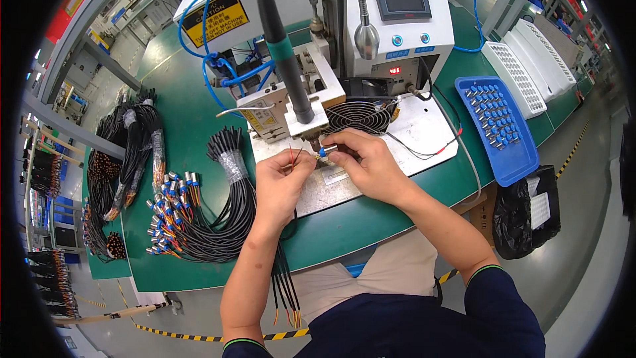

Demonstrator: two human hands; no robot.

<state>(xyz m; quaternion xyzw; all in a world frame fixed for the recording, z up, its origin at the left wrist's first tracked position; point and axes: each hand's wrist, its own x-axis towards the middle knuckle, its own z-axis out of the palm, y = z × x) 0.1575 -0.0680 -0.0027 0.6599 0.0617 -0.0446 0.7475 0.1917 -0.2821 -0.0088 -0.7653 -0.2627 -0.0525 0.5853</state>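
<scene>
Under the tip of a bench soldering machine [309,114], both of my hands come close together. Thin red and dark wires [293,156] are pinched between the thumb and fingers of my left hand [281,182]. My right hand [371,164] grips a small round connector [327,150], blue with a silver metal end, between thumb and forefinger. The wire ends reach toward this connector, but fingers hide whether they touch. Several black cables with bare coloured wire ends [286,288] hang over the table's front edge below my left forearm.
Left of my left arm lies a bundle of black cables [228,159] with blue-and-silver connectors [173,205] on their ends. More cable bundles [129,139] lie farther left. To the right, a blue tray [519,170] holds several connectors, beside white perforated trays [513,79] and a black bag [513,219].
</scene>
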